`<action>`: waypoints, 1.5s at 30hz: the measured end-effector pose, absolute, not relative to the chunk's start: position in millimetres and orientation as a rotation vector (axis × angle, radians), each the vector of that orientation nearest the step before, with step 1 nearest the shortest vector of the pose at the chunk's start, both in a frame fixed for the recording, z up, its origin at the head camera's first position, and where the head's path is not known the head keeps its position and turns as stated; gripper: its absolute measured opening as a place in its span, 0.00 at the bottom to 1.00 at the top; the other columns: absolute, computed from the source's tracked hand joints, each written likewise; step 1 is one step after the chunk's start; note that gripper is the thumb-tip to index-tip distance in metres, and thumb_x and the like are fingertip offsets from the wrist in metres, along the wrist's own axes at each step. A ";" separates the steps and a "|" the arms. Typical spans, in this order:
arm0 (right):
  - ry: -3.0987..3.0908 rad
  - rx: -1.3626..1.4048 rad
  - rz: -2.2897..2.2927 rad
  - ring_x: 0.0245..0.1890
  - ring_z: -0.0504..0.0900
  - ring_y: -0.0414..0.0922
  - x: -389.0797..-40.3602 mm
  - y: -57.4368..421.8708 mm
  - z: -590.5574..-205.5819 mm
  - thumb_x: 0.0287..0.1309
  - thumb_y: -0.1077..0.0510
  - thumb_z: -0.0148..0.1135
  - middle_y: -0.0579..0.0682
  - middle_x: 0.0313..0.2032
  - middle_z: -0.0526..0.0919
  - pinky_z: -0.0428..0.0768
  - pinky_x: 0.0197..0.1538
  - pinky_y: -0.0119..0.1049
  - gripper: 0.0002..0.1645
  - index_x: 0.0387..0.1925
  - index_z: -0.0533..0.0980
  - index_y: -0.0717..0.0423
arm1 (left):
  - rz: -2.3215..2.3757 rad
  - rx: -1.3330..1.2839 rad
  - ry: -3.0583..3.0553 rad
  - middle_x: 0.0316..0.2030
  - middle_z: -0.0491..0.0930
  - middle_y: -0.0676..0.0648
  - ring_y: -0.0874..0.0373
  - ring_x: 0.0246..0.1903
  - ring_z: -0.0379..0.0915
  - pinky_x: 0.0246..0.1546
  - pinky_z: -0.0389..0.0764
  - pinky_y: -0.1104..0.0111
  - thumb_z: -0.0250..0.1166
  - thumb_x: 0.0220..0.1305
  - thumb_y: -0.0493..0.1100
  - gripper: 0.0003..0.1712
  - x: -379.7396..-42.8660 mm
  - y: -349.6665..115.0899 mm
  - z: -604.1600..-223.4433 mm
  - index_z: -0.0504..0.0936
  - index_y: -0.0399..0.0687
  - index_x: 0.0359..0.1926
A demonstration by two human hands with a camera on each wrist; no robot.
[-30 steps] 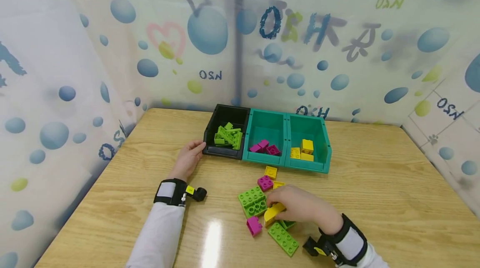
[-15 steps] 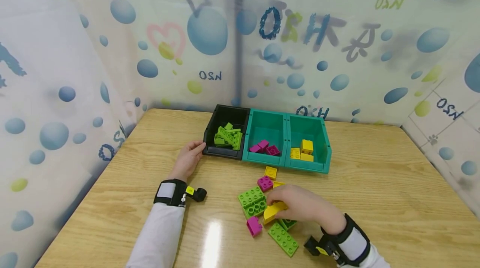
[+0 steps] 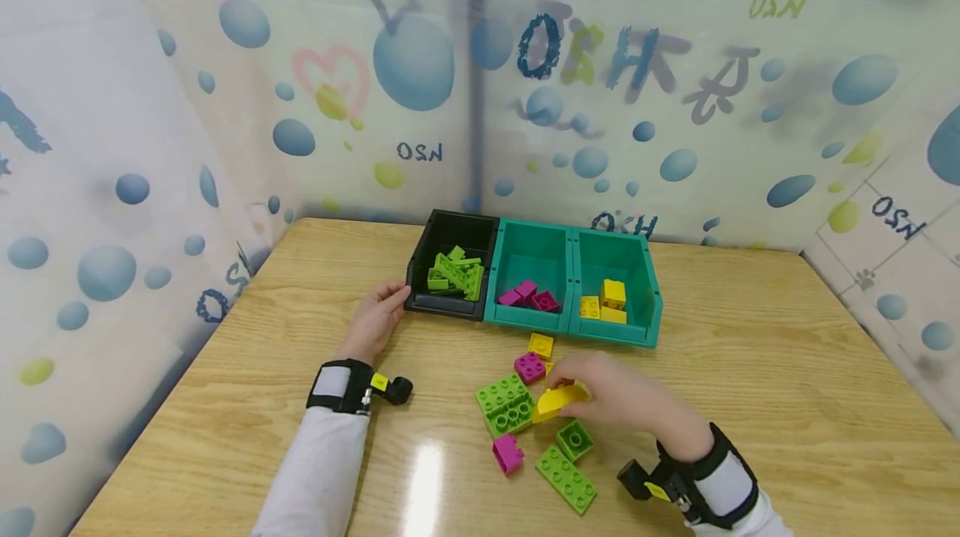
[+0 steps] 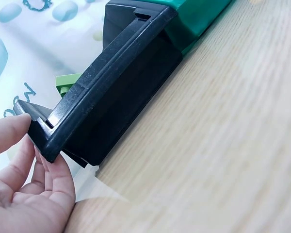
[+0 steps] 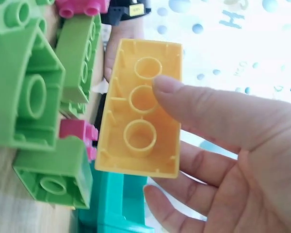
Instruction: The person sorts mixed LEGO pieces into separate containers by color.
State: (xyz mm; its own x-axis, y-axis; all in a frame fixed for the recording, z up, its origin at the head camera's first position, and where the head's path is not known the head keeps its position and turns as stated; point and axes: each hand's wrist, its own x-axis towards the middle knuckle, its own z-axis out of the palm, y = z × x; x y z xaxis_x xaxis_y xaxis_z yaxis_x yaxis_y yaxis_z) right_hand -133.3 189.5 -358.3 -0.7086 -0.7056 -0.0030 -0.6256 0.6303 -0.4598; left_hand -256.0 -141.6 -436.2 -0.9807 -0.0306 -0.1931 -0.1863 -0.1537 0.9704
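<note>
My right hand [image 3: 618, 391] pinches a yellow building brick [image 3: 557, 402] between thumb and fingers, over the loose bricks in the head view. From the right wrist, the brick's hollow underside [image 5: 117, 145] with three round tubes faces the camera. Below it lie a hollow green brick [image 3: 575, 439] and a long green brick [image 3: 566, 479]. My left hand [image 3: 373, 322] grips the front left corner of a black bin [image 3: 448, 303]. In the left wrist view the thumb lies on the bin's edge [image 4: 106, 82] and the fingers are beneath it.
Two teal bins [image 3: 536, 323] adjoin the black one, holding magenta bricks [image 3: 546, 302] and yellow bricks [image 3: 613, 293]. Green bricks [image 3: 456, 272] fill part of the black bin. On the table lie more green bricks [image 3: 502, 393], two magenta bricks [image 3: 507, 454] and a yellow brick [image 3: 542, 345].
My right hand has lifted the yellow brick and shifted slightly right and away from me, uncovering the hollow green brick. The left hand has stayed at the black bin's corner.
</note>
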 end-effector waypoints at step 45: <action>3.347 -0.211 -1.058 0.41 0.76 0.57 -199.7 228.2 -355.7 0.55 0.63 0.66 0.65 0.42 0.79 0.78 0.42 0.50 0.18 0.46 0.75 0.69 | 2.300 -0.272 1.954 0.39 0.68 0.55 0.67 0.36 0.65 0.39 0.70 0.77 0.54 0.70 0.38 0.10 -255.1 -140.4 -433.9 0.70 0.38 0.49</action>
